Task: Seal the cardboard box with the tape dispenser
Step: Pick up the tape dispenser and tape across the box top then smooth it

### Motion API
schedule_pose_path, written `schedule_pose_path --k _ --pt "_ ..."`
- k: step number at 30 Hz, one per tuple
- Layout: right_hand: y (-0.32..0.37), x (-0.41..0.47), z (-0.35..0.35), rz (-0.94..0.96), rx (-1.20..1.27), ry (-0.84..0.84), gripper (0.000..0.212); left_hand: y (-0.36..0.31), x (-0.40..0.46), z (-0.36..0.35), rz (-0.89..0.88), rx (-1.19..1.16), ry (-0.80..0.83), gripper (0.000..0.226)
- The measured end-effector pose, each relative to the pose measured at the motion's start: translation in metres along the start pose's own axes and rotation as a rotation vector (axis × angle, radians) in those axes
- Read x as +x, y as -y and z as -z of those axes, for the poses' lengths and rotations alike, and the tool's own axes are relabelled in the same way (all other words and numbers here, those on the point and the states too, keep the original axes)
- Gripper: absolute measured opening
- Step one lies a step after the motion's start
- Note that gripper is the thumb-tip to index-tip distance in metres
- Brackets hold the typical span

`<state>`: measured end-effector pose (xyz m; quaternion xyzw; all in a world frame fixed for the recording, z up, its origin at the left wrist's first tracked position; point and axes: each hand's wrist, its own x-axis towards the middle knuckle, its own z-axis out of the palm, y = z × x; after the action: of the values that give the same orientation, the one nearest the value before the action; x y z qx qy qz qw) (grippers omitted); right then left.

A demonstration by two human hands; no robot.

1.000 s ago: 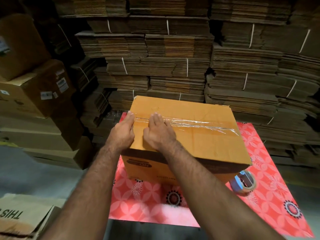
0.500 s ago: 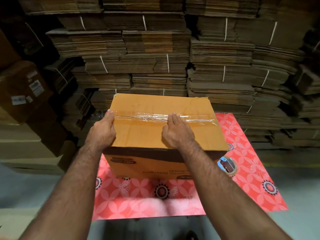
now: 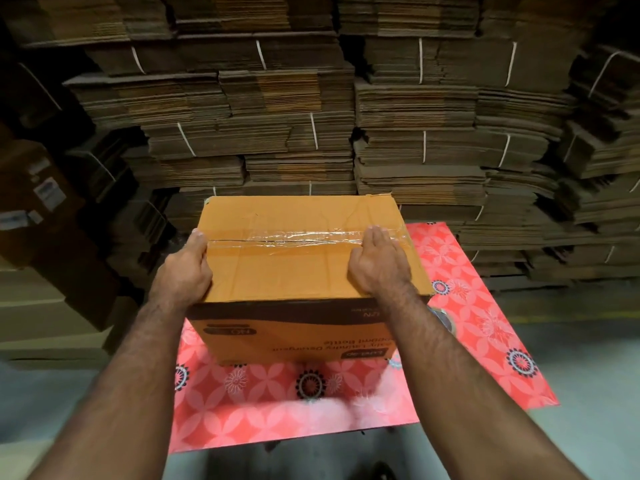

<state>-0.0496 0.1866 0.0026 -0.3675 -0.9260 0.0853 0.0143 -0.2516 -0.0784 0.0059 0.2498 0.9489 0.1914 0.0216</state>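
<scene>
My left hand (image 3: 183, 271) lies flat against the cardboard box (image 3: 304, 265) at its left edge, fingers straight, to pin the tape (image 3: 298, 239) end there. My right hand (image 3: 377, 261), fingers straight, presses the strip flat near the far end so it bonds over the seam. The tape dispenser (image 3: 446, 322) lies on the red mat (image 3: 485, 327) just below my right wrist, within reach.

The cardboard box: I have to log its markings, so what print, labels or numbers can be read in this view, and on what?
"NO", upside down, in a dark oval on the near side of the cardboard box.
Larger upside-down lines along that side's lower edge: too blurred to quote.
Small print near the right hand: unreadable.
White labels on the stacked cartons at left: too blurred to read.
</scene>
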Motion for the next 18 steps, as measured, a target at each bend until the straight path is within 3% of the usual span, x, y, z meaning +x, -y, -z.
schedule_pose_path --k 3,5,8,13,18 --pt "-0.027 0.000 0.007 -0.212 0.118 -0.091 0.069 0.000 0.002 -0.003 0.004 0.011 -0.007 0.036" --pt "-0.044 -0.005 0.022 -0.335 0.212 -0.023 0.059 -0.003 0.004 -0.006 0.021 0.033 -0.022 0.030" --pt "-0.051 -0.010 0.029 -0.278 0.191 0.041 0.041 -0.006 0.006 -0.010 0.071 0.038 -0.054 0.027" --pt "-0.046 -0.004 0.022 -0.171 0.249 -0.147 0.058 -0.002 0.014 -0.010 0.126 0.008 -0.025 0.039" --pt "-0.042 0.012 0.023 -0.170 0.225 -0.194 0.030 -0.018 0.017 -0.002 0.297 -0.171 0.000 0.045"
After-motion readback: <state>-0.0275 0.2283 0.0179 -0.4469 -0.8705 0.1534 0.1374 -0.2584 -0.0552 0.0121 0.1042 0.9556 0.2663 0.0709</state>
